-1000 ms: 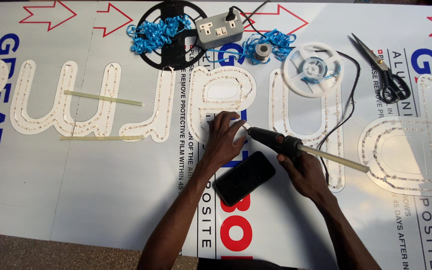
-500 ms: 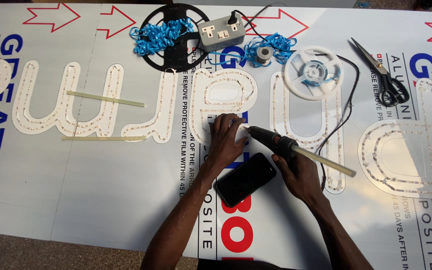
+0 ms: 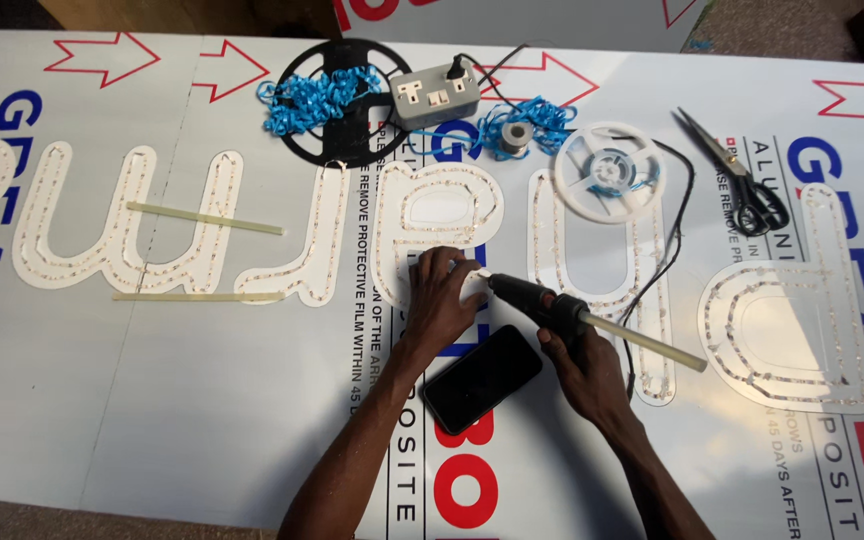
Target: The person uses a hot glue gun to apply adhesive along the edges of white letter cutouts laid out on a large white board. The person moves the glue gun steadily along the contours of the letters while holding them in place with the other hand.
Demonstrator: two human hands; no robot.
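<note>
Gripping the black glue gun (image 3: 542, 302), your right hand (image 3: 584, 372) aimed its nozzle at the white cut-out letter (image 3: 432, 225), where your left hand (image 3: 442, 300) pressed flat, fingers spread. A black phone (image 3: 482, 378) lay just below; bare white sheet (image 3: 152, 400) spread leftward.

Both forearms come up from the bottom edge completely bare, no sleeves, watch or bracelet in sight. The left hand (image 3: 439, 300) and right hand (image 3: 584, 368) wear no gloves, no rings visible.
</note>
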